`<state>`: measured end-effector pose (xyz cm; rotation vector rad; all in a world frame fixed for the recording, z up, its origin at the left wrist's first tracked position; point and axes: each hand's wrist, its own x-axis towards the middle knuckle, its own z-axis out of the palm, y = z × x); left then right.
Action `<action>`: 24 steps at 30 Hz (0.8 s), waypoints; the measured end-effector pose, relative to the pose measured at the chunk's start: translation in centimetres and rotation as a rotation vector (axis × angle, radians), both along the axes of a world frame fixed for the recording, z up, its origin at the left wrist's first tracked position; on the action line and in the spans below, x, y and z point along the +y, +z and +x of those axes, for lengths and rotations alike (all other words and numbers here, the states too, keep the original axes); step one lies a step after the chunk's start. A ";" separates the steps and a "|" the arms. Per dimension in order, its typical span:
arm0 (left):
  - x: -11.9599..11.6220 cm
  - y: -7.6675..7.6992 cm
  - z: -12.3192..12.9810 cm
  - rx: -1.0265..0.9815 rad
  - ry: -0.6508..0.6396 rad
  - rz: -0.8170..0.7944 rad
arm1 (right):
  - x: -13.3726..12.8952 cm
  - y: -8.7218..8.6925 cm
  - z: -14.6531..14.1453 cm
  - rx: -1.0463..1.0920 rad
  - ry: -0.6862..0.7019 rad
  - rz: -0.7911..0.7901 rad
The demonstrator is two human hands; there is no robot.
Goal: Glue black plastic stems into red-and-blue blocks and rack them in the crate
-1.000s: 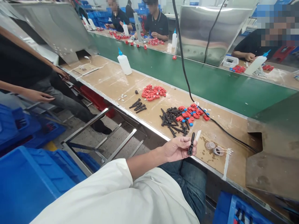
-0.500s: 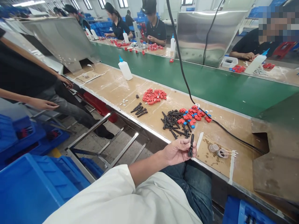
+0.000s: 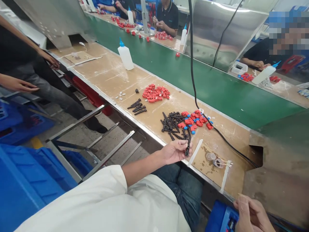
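My left hand (image 3: pixel 177 151) pinches a black rod-shaped plastic part (image 3: pixel 189 141) by its side, above the bench's front edge. The part stands nearly upright, with its wider square end down. Just beyond it lies a pile of similar black parts (image 3: pixel 170 122), touching a heap of red pieces with blue bits (image 3: pixel 195 119). At the lower right, my right hand (image 3: pixel 252 214) is apart from the left, with thumb and fingers pressed together. Whatever it may hold is too small to make out. Two small clear cups (image 3: pixel 218 163) with cotton swabs (image 3: pixel 225 162) stand on the bench between the hands.
Farther left on the bench (image 3: pixel 103 77) are a red pile (image 3: pixel 155 93), several black parts (image 3: pixel 137 107) and a white bottle (image 3: pixel 126 57). A black cable (image 3: pixel 193 64) hangs across. Beyond runs a green belt (image 3: pixel 159 64), with co-workers behind it. Another person (image 3: pixel 29 64) stands left.
My right hand has come into view at the lower right. The camera view has shifted, so the bench sits farther left and higher. My left hand still holds the black part.
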<state>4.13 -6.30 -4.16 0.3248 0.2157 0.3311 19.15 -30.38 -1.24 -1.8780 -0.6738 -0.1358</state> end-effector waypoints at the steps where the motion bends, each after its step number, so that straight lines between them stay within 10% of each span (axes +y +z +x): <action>1: 0.2 0.1 0.2 0.003 0.009 -0.002 | 0.1 -0.3 0.2 0.026 -0.044 0.032; 24: -0.3 -3.7 4.7 0.097 -0.092 0.155 | 2.0 -4.6 3.2 0.299 -0.115 0.050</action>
